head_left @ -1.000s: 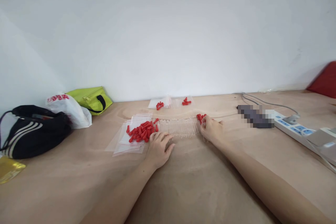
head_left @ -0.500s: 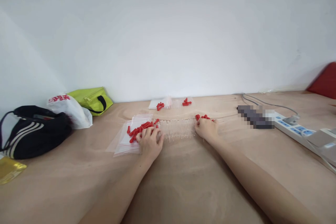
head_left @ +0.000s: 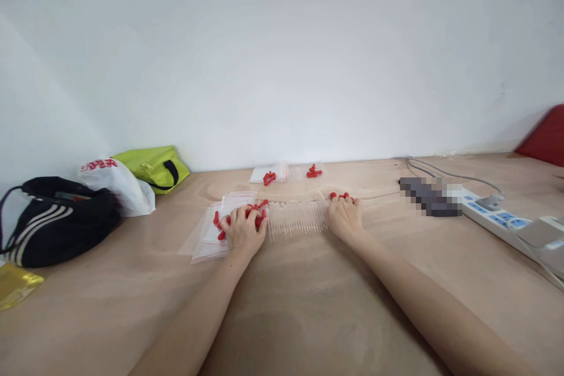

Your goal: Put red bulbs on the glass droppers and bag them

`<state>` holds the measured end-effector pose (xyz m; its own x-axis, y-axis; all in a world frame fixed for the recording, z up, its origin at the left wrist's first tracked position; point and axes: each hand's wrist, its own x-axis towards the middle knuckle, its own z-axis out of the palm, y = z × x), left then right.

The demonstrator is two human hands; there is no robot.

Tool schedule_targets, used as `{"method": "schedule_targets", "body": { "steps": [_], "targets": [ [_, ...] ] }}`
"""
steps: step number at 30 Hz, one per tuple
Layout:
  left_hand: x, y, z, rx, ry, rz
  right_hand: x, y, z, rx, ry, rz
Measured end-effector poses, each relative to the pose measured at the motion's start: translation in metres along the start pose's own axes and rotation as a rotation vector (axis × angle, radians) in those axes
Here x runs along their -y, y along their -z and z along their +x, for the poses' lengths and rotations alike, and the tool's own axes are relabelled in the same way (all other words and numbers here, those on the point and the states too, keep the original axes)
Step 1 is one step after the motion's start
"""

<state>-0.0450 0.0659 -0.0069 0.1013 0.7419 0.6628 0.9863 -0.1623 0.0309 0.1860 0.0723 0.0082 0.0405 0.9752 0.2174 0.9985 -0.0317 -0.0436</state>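
A row of thin clear dropper tubes [head_left: 296, 218] lies side by side on the table between my hands. At its left end my left hand [head_left: 243, 231] is closed, with fingers curled down over a pile of red dropper bulbs [head_left: 221, 235]. Clear zip bags [head_left: 209, 254] lie beneath that pile. My right hand [head_left: 344, 217] rests at the row's right end, its fingers bent over a few more red bulbs [head_left: 333, 195]. Both sets of fingertips are partly hidden among the bulbs.
Farther back lie more bags [head_left: 259, 174] with small groups of red bulbs [head_left: 314, 171]. To the left are a black bag [head_left: 66, 223], a white plastic bag [head_left: 117, 185] and a green bag [head_left: 154, 167]. A power strip [head_left: 496, 217] with cables is at right.
My left hand has shifted slightly left and away from me, farther over the red bulbs. My right hand has turned a little, and its fingers now cover more of the bulbs beside it.
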Motion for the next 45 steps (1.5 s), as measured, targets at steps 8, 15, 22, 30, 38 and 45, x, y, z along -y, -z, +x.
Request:
{"method": "schedule_targets", "body": {
  "steps": [8, 15, 22, 30, 38, 45],
  "targets": [
    [-0.006, 0.006, -0.002, -0.102, -0.016, -0.103, -0.024, -0.001, -0.047, -0.101, 0.560, 0.195],
    [-0.019, 0.026, -0.019, 0.246, -0.405, -0.581, -0.038, -0.004, -0.054, 0.023, 0.626, 0.428],
    [-0.028, 0.037, -0.022, 0.382, -0.417, -0.502, -0.027, -0.008, -0.054, 0.014, 0.536, 0.538],
    [-0.038, 0.034, -0.023, 0.361, -0.370, -0.473, -0.015, -0.016, -0.060, -0.054, 0.408, 0.511],
    [-0.042, 0.037, -0.023, 0.423, -0.318, -0.503, -0.013, -0.015, -0.062, -0.099, 0.472, 0.598],
    [-0.042, 0.036, -0.024, 0.405, -0.355, -0.524, -0.012, -0.014, -0.062, -0.030, 0.510, 0.655]
  ]
}}
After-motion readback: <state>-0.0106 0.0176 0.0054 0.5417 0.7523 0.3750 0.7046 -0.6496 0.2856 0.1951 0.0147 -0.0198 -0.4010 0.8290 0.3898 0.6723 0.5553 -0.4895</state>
